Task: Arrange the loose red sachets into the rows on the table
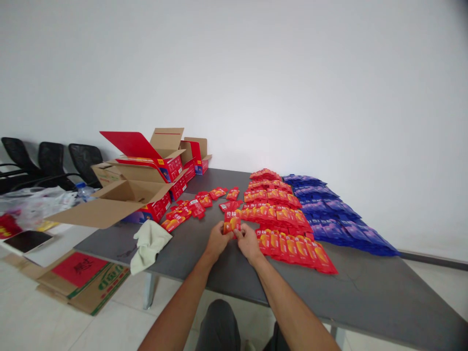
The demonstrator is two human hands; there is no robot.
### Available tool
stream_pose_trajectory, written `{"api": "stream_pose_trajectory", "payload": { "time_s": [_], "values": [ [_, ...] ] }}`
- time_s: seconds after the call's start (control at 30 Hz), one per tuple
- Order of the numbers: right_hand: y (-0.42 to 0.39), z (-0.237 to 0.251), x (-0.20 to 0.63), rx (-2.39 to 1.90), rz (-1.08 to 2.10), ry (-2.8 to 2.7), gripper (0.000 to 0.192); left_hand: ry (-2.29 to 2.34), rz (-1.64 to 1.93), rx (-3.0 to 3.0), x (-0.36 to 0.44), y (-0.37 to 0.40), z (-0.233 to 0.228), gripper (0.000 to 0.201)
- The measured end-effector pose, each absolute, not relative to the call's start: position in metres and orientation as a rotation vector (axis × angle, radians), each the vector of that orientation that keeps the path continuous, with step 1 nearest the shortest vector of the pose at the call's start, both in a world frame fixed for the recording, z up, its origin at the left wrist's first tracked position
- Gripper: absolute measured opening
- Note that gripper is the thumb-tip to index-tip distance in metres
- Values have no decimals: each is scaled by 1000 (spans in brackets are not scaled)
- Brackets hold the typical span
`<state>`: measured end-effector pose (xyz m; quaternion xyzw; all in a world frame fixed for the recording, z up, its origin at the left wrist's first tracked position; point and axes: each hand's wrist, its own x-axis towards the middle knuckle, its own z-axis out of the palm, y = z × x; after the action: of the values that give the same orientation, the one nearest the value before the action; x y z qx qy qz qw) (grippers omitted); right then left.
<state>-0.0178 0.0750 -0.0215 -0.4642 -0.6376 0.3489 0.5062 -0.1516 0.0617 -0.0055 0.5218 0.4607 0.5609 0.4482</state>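
Between my two hands is a red pouch point(231, 221) with orange fruit printed on it, its front facing me. My left hand point(218, 239) grips its lower left edge, fingers closed. The lower right edge is pinched by my right hand point(249, 242). Just right of that hand lies the nearest row of overlapping red pouches point(294, 248), with more red rows stacked behind it. Loose red pouches point(177, 215) lie scattered to the left, and one pouch point(229, 205) lies just beyond the held one.
Rows of blue pouches point(347, 229) lie at the right. Open red cartons point(157, 207) line the table's left side, flaps spread. A pale cloth point(149, 243) hangs over the front edge of the grey table point(204, 253). Flattened cardboard point(91, 280) rests on the floor; chairs point(86, 161) stand far left.
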Motion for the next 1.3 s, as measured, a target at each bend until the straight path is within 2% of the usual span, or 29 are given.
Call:
{"api": "stream_pose_trajectory", "payload": {
  "time_s": [0.2,0.33,0.63,1.07,1.3],
  "values": [
    [65,-6,-20,-1044,917,-1448,37,1018,1340,1316,-152,59,-7,31],
    [61,3,-20,-1026,919,-1399,39,1043,1291,1314,-151,57,-4,23],
    [63,-8,-19,-1046,952,-1564,42,1107,1479,1109,-155,66,0,26],
    [66,-10,-21,-1098,736,-1628,32,1184,1404,1297,-153,63,-2,17],
    [63,-12,-26,-1146,648,-1702,35,1300,1430,1287,-151,68,-10,14]
  ]
}}
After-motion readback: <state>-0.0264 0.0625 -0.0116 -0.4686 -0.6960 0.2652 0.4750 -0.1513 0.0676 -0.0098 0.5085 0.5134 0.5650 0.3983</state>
